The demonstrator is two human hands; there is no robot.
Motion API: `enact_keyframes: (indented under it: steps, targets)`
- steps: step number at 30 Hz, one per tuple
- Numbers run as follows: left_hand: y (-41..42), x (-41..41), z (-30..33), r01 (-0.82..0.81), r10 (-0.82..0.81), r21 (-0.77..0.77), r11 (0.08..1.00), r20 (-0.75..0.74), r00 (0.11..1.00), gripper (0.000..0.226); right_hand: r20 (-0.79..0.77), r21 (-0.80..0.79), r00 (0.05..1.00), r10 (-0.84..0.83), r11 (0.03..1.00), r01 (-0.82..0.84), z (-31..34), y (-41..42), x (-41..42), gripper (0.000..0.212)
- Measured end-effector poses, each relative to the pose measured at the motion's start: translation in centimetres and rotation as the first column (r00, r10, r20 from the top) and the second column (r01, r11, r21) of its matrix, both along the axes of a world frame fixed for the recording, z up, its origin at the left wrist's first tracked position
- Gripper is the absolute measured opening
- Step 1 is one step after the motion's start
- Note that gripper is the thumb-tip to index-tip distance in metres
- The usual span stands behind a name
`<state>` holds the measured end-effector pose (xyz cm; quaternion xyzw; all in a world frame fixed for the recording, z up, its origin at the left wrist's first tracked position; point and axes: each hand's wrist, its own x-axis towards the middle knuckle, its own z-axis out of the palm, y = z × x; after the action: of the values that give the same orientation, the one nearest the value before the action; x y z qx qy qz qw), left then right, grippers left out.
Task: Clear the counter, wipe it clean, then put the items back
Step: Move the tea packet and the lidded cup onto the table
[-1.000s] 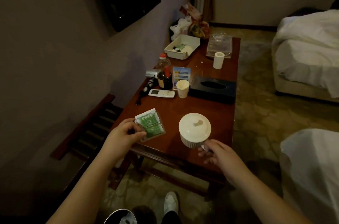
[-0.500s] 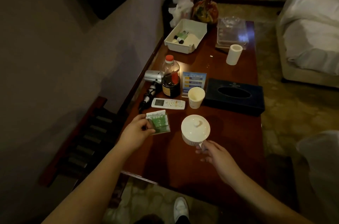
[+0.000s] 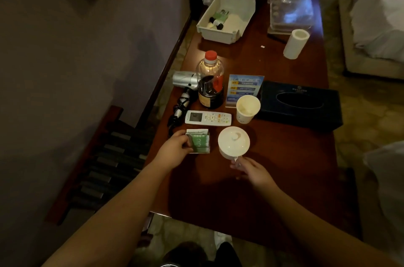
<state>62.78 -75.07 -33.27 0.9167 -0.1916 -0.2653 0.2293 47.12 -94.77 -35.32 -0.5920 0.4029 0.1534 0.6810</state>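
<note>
A long dark wood counter [image 3: 284, 179] runs up the frame beside a wall at left; a bed [image 3: 376, 15] lies at upper right. One lidded mug [image 3: 234, 142], centre, handle toward the viewer, pinched by the right hand [image 3: 253, 170]. One packet stack [image 3: 200, 142], just left, held by the left hand [image 3: 175, 150]. One remote [image 3: 208, 118] lies crosswise above them.

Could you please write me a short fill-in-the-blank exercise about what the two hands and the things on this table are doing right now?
1. The left hand pinches the green ____.
2. The right hand holds the lidded white mug by its ____.
3. The remote control lies between the packets and the ____-capped bottle.
4. The paper cup stands beside the dark ____ box.

Missing words: packets; handle; red; tissue
</note>
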Motion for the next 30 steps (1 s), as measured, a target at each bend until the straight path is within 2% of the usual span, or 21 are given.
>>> enact_keyframes:
  steps: [7,9,13,16,19,23,27,30]
  targets:
    - [-0.6,1.5,-1.1,0.066,-0.067,0.016,0.998,0.045,0.997,0.014,-0.036,0.006,0.999,-0.012,1.000,0.012,-0.9,0.3,1.5,0.033]
    - [-0.8,1.8,-1.2,0.092,-0.093,0.015,0.996,0.060,0.994,0.024,-0.029,0.002,1.000,0.001,1.000,-0.001,-0.9,0.4,1.9,0.031]
    - [-0.8,2.2,-1.7,0.120,-0.121,0.024,0.992,0.076,0.990,0.020,-0.019,-0.021,0.999,0.043,0.999,-0.043,-0.8,0.7,2.5,0.027]
    - [-0.8,2.2,-1.7,0.131,-0.131,0.010,0.991,0.071,0.989,0.029,-0.004,-0.043,0.997,0.076,0.996,-0.076,-0.1,1.0,3.0,0.024]
    - [-0.9,2.1,-1.7,0.130,-0.130,0.008,0.991,0.085,0.988,0.021,0.021,-0.064,0.995,0.100,0.993,-0.098,0.5,1.2,3.1,0.026]
    - [-0.7,1.8,-1.4,0.120,-0.122,0.025,0.993,0.103,0.987,0.003,0.045,-0.146,0.987,0.154,0.978,-0.146,0.8,1.2,2.4,0.033]
    - [-0.6,0.9,-0.3,0.089,-0.090,0.013,0.996,0.134,0.987,0.010,0.036,-0.240,0.981,0.189,0.955,-0.175,1.3,1.0,1.5,0.044]
    - [0.0,-0.3,0.7,0.036,-0.034,-0.010,0.999,0.146,0.989,0.017,-0.004,-0.312,0.980,0.199,0.931,-0.191,1.7,0.9,0.5,0.038]
